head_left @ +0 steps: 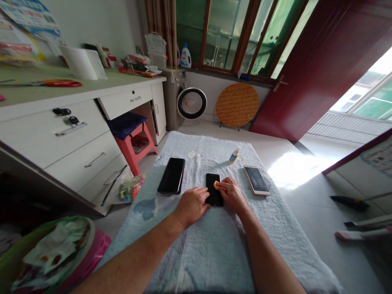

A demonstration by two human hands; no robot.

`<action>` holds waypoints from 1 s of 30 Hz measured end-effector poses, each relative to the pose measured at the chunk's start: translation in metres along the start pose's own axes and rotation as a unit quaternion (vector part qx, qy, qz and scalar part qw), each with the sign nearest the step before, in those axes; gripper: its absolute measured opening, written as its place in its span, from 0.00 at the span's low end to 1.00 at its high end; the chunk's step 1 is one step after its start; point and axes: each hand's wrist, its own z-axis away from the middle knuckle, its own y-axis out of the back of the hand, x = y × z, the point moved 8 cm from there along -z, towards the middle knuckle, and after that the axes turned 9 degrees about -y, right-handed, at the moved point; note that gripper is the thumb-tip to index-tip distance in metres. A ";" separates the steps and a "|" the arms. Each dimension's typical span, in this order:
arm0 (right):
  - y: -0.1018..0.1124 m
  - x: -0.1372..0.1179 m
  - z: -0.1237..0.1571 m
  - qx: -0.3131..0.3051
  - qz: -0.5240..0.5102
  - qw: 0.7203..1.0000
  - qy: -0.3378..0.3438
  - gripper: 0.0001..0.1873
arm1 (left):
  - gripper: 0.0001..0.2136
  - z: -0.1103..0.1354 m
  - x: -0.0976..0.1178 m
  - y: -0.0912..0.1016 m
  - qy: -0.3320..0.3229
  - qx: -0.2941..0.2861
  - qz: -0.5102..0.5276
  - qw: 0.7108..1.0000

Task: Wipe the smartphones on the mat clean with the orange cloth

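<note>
In the head view we record the small black phone (213, 197) lying flat on the pale blue cloth (217, 253); the left hand (192, 206) rests its fingertips at this phone's left edge, while the right hand (232, 194), apart from the left, pinches an orange pad (216, 185) over its screen. Relative to that phone, we note a larger black phone (172, 176) to the left, a white-edged phone (256, 180) to the right, and a small bottle (234, 156) standing beyond, rightward.
</note>
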 end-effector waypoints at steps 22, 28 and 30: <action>-0.008 -0.023 0.002 0.014 0.046 0.999 0.016 0.12 | 0.10 0.000 0.001 -0.002 0.004 -0.009 0.008 1.000; -0.007 -0.011 -0.004 0.042 0.105 0.993 -0.039 0.12 | 0.09 0.002 -0.001 -0.004 0.008 -0.007 -0.004 1.000; -0.007 -0.009 -0.005 0.045 0.116 0.991 -0.043 0.13 | 0.09 0.001 -0.001 -0.004 0.006 -0.009 -0.005 1.000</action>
